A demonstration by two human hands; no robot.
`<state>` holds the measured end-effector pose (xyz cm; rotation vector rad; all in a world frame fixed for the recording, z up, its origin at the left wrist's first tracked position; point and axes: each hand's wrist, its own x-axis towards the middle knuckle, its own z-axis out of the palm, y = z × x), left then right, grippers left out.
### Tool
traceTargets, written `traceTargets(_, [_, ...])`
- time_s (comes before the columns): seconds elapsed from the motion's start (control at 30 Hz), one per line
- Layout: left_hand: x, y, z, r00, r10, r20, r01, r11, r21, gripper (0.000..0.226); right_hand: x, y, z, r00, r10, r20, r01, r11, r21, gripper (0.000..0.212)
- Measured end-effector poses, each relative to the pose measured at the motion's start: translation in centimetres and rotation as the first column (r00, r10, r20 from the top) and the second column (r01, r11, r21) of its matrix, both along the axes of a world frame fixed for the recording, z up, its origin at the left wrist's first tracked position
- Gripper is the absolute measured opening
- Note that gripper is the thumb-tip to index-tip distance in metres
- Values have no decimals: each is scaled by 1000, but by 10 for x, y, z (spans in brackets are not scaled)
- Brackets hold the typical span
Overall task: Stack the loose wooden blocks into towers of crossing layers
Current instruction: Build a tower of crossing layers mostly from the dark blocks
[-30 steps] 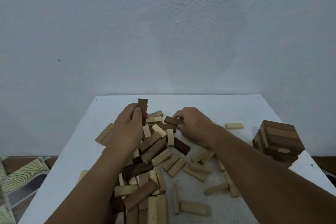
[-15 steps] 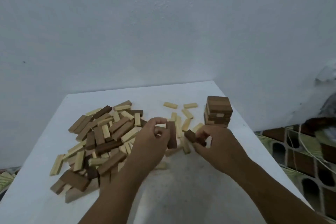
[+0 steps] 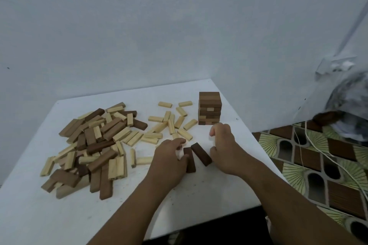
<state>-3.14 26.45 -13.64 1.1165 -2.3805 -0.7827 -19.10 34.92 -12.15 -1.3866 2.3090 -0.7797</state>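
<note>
Between the two hands, two dark blocks lie on the tabletop (image 3: pixel 199 195), near the finished tower (image 3: pixel 209 108).
Left hand (image 3: pixel 169 162) touches the nearer dark block (image 3: pixel 190 162), its grip loose; right hand (image 3: pixel 225 149) hangs curled and empty beside the other dark block (image 3: pixel 201 153). Small, rigid wood, likely light and smooth: best pinched across the long sides. Loose pile (image 3: pixel 91 147) lies left.

The left hand (image 3: pixel 169 157) is hiding part of one dark block (image 3: pixel 190 162); the right hand's (image 3: pixel 225 149) fingertips are curling out of sight.
</note>
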Motion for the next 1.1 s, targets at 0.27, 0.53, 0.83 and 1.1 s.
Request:
traceTargets(0.27, [7,-8,11,991,-111,70,98,980,171,57,-15,-2,-8,990,122,73,-117,990,-78,29])
traceTargets(0.53, [-1,-14,6,963,-261,66,251,959,131,81,-18,9,-9,979,191,68,-187,980,-63,49])
traceTargets(0.83, [-8,-27,8,929,-370,9,363,916,169,94,-23,5,-10,936,305,173,-301,952,-49,79])
traceTargets(1.1, [-21,-35,33,923,-364,-127,379,917,124,100,-39,3,16,939,309,153,-267,933,-242,84])
